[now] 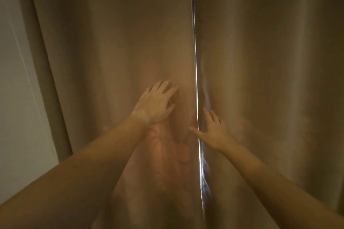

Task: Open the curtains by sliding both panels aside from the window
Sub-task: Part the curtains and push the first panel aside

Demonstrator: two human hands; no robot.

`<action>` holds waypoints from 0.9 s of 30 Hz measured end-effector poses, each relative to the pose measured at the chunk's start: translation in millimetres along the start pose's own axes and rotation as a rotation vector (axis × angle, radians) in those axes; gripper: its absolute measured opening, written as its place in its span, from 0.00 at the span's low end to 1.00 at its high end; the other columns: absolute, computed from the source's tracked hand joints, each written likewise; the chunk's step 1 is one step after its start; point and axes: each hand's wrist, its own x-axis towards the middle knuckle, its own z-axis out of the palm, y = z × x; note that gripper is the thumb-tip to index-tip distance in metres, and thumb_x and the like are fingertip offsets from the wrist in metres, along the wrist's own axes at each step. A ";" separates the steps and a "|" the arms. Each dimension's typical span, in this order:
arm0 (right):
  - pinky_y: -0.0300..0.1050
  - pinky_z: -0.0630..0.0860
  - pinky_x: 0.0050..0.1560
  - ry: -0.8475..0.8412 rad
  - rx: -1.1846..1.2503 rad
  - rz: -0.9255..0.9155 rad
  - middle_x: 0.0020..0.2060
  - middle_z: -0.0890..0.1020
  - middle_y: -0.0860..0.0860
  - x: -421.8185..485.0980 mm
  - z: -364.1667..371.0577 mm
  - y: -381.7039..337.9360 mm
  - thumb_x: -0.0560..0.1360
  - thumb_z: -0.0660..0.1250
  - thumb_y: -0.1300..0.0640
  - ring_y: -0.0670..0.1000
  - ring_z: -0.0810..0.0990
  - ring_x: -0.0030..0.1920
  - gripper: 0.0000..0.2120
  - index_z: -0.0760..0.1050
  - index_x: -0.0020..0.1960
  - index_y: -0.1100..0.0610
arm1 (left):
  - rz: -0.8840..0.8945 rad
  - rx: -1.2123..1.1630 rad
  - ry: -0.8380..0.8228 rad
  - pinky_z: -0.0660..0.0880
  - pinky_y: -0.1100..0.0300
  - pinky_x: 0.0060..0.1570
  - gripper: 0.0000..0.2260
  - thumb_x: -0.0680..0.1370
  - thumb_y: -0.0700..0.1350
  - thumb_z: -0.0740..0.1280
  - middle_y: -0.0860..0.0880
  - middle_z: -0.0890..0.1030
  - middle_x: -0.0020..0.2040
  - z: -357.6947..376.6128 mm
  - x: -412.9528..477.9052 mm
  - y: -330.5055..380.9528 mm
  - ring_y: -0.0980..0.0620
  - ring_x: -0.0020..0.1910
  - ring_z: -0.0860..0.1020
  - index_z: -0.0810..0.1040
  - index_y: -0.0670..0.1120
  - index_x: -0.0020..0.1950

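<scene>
Dim room, pale wall [16,80] at frame left. Your left hand [155,103] lies spread on the left panel [115,46]; your right hand [214,132], fingers splayed, meets the right panel [270,61] beside the lit gap [196,80]. Neither grips: flat palms may slip.

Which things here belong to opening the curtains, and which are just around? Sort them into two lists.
Part of the job:
left curtain panel
right curtain panel
bright gap where the panels meet
left hand, open, at the left panel
right hand, open, at the right panel's edge

Just around:
white wall at far left
</scene>
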 end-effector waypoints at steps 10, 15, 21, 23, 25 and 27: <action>0.61 0.57 0.80 -0.049 0.077 -0.037 0.85 0.50 0.48 69.2 39.6 42.6 0.59 0.56 0.12 0.60 0.51 0.83 0.67 0.40 0.85 0.48 | 0.094 0.197 0.102 0.55 0.42 0.82 0.29 0.82 0.55 0.63 0.47 0.55 0.87 25.4 80.4 10.0 0.43 0.86 0.53 0.61 0.55 0.84; 0.58 0.53 0.81 -0.096 0.143 -0.057 0.85 0.45 0.53 91.2 54.1 55.5 0.65 0.67 0.20 0.59 0.47 0.84 0.64 0.38 0.84 0.51 | 0.144 0.294 0.225 0.51 0.45 0.82 0.28 0.82 0.53 0.61 0.45 0.60 0.86 31.7 113.3 27.0 0.42 0.85 0.56 0.64 0.55 0.83; 0.56 0.51 0.80 -0.115 0.146 -0.108 0.85 0.42 0.53 103.4 70.8 72.6 0.66 0.70 0.24 0.61 0.46 0.83 0.65 0.36 0.84 0.51 | 0.164 0.335 0.222 0.49 0.44 0.84 0.26 0.82 0.54 0.61 0.43 0.66 0.83 41.3 147.3 36.1 0.41 0.84 0.59 0.71 0.53 0.80; 0.56 0.51 0.81 -0.118 0.138 -0.114 0.85 0.41 0.53 105.3 75.6 73.4 0.66 0.70 0.24 0.61 0.45 0.83 0.65 0.36 0.84 0.51 | 0.134 0.373 0.226 0.47 0.44 0.84 0.26 0.81 0.54 0.61 0.43 0.66 0.83 47.0 150.8 33.3 0.41 0.85 0.58 0.71 0.53 0.80; 0.62 0.52 0.81 -0.129 0.115 -0.142 0.85 0.40 0.52 106.8 80.3 71.2 0.64 0.68 0.22 0.60 0.43 0.84 0.66 0.34 0.84 0.51 | 0.139 0.434 0.213 0.47 0.43 0.85 0.26 0.81 0.55 0.60 0.43 0.65 0.84 51.8 150.1 27.5 0.41 0.85 0.57 0.71 0.53 0.80; 0.71 0.54 0.78 -0.114 0.055 -0.169 0.85 0.39 0.49 109.0 84.9 67.0 0.64 0.65 0.21 0.59 0.42 0.84 0.66 0.32 0.83 0.50 | 0.138 0.484 0.186 0.46 0.41 0.85 0.26 0.82 0.55 0.59 0.44 0.63 0.85 53.7 147.6 20.0 0.41 0.86 0.55 0.70 0.54 0.80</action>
